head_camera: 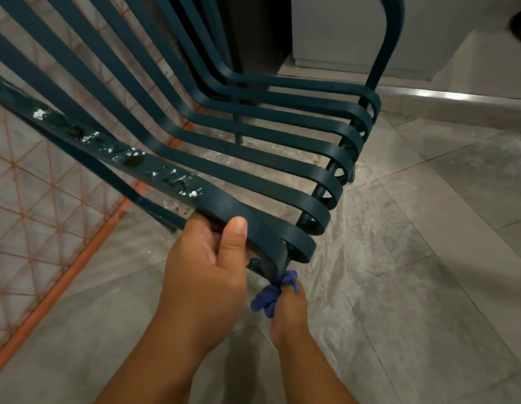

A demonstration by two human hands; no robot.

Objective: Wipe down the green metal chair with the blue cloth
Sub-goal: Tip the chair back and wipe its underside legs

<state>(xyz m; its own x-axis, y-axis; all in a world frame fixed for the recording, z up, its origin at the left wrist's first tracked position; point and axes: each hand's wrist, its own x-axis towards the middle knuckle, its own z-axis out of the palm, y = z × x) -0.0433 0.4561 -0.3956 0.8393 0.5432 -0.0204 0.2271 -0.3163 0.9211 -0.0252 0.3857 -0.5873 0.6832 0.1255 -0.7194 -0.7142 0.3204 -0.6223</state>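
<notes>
Nearest to us, the right hand (285,313) is bunched tight around the cloth (272,295), which is pressed against the lower curl of the chair (253,135) at its front edge. We judge the wad is held small to reach under the rolled slat end.

Just left of the cloth, the left hand (204,263) clasps the nearest slat (154,170), thumb on top and fingers hidden beneath. We judge this grip steadies or tilts the chair while the other hand wipes.

Further along that slat, above and left of the left hand, white specks and dark patches (131,156) remain on the metal; that stretch looks not yet wiped. The other slats beyond appear cleaner.

Left of the chair an orange mesh frame (49,228) lies close to it and may crowd access from that side. Past the chair, a tiled floor (428,228), a metal threshold strip (446,96) and a pale wall (341,30).
</notes>
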